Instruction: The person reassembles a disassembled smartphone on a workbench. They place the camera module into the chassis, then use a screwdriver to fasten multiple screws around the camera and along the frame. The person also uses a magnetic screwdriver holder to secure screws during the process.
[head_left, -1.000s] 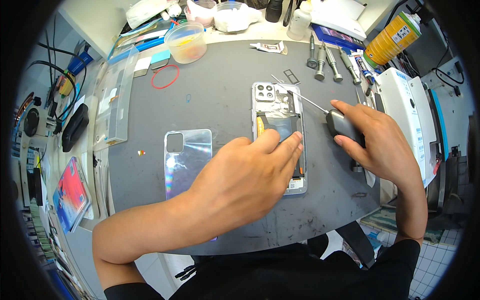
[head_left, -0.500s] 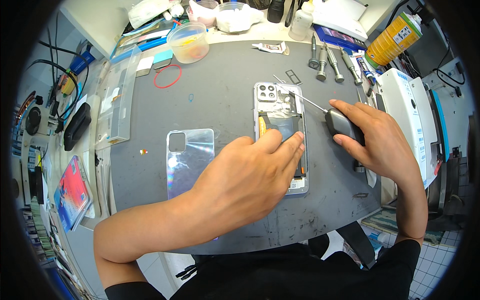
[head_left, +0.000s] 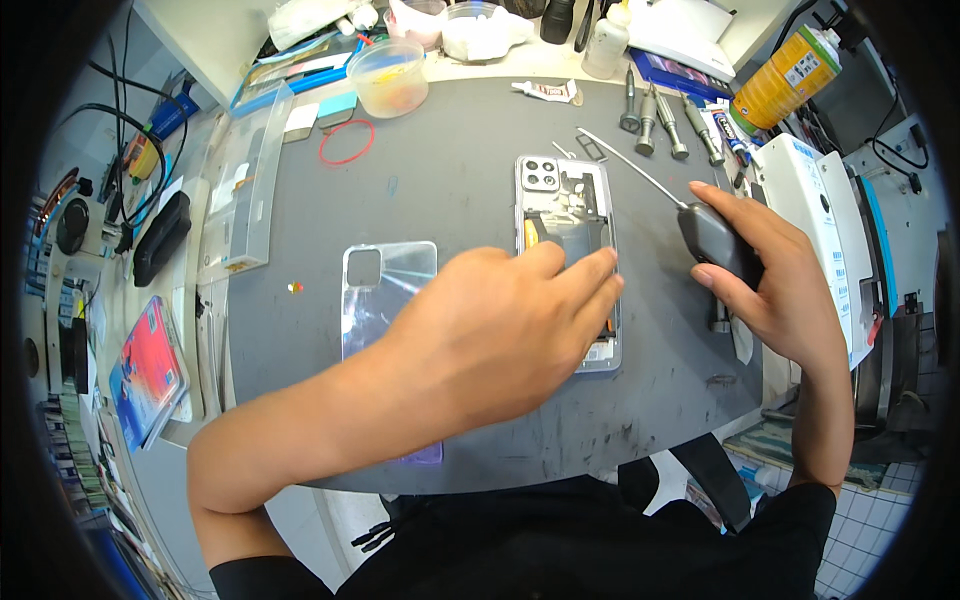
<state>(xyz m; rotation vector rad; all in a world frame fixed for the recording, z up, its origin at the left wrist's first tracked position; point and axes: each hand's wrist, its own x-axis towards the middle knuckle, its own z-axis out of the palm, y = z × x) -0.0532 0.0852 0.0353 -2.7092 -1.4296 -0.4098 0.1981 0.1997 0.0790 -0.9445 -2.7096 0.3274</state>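
Observation:
An opened phone (head_left: 590, 195) lies face down on the grey mat, its camera cluster at the far end and its inner parts exposed. My left hand (head_left: 500, 330) reaches across its lower half with some fingers stretched out to the right; the thumb is hidden, and whether the fingertips press on the phone cannot be seen. To the right, my right hand (head_left: 765, 270) is closed around a black-handled tool (head_left: 715, 240) with a long thin metal shaft. The shaft tip points up and left, apart from the phone. A clear phone case (head_left: 390, 285) lies partly under my left forearm.
Several screwdrivers (head_left: 670, 130) and a yellow spray can (head_left: 785, 80) occupy the far right, beside a white machine (head_left: 810, 230). A plastic tub (head_left: 388, 80), red rubber band (head_left: 347, 142) and clear box (head_left: 245, 190) are far left. Small metal frames (head_left: 590, 148) lie beyond the phone.
My right hand has drawn the tool right, and its shaft tip has left the phone. My left hand stays over the phone. The whole view has shifted slightly.

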